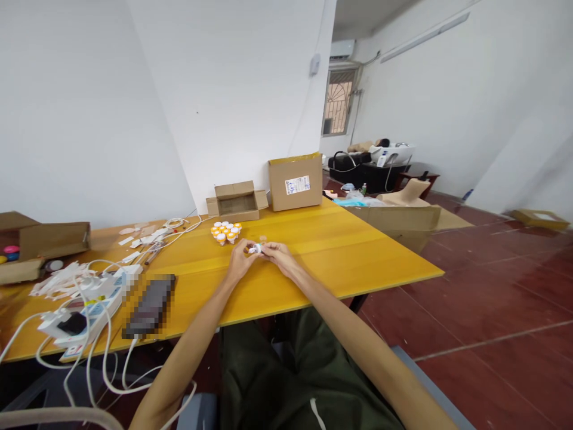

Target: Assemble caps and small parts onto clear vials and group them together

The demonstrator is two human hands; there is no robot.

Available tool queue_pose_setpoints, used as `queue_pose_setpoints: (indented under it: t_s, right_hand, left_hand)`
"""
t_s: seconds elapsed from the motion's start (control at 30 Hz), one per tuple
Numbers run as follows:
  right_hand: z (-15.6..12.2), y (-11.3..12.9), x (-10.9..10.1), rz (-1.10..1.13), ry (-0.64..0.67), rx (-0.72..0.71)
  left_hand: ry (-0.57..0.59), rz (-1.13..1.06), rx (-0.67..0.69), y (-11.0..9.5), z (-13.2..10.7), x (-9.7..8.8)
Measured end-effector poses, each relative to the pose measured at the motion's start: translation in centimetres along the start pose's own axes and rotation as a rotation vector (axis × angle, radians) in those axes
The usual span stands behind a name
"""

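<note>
Above the yellow wooden table [358, 257], my left hand [242, 257] and my right hand [278, 255] meet at a small white piece [255, 248] with a bit of teal on it. The fingertips of both hands pinch it from either side, and they partly cover it, so its exact kind does not show. Just beyond my left hand stands a tight group of several small round pieces [226, 232] with white and orange tops. A faint clear or pale object [262, 239] appears behind my fingers, too blurred to name.
A small open cardboard box [237, 206] and a taller closed carton [295, 185] stand at the back. To the left lie a white power strip [114, 298] with tangled cables, a dark phone-like device [150, 304] and an open box [58, 242]. The table's right edge borders red floor.
</note>
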State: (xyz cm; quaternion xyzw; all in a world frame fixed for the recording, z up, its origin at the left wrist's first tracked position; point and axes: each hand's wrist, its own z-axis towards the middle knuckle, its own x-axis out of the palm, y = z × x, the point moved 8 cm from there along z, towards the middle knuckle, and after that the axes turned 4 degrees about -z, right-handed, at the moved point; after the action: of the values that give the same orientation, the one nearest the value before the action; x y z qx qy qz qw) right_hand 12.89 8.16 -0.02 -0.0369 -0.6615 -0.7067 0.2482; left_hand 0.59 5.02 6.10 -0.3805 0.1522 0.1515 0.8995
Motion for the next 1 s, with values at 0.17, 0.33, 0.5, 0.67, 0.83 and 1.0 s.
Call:
queue_pose_setpoints:
  t_s: [0.17, 0.33, 0.5, 0.67, 0.83, 1.0]
  right_hand:
    - [-0.01, 0.02, 0.05, -0.019, 0.013, -0.003]
    - [-0.16, 0.22, 0.33, 0.021, 0.023, -0.003]
    - [-0.06, 0.09, 0.17, 0.012, 0.024, 0.011]
    - [0.08, -0.17, -0.01, -0.003, 0.012, 0.026]
    - [0.04, -0.12, 0.03, 0.002, 0.010, 0.026]
    - [0.06, -0.08, 0.07, -0.006, 0.028, 0.030]
  left_hand:
    - [-0.005, -0.003, 0.019, -0.37, 0.00, -0.12]
    - [0.012, -0.014, 0.014, -0.19, -0.03, -0.02]
    - [0.028, -0.021, 0.012, -0.09, -0.04, 0.07]
    - [0.039, -0.022, 0.032, -0.29, -0.05, 0.12]
    - [0.046, -0.014, 0.045, -0.38, -0.09, 0.15]
    - [0.049, 0.003, 0.057, -0.15, -0.13, 0.17]
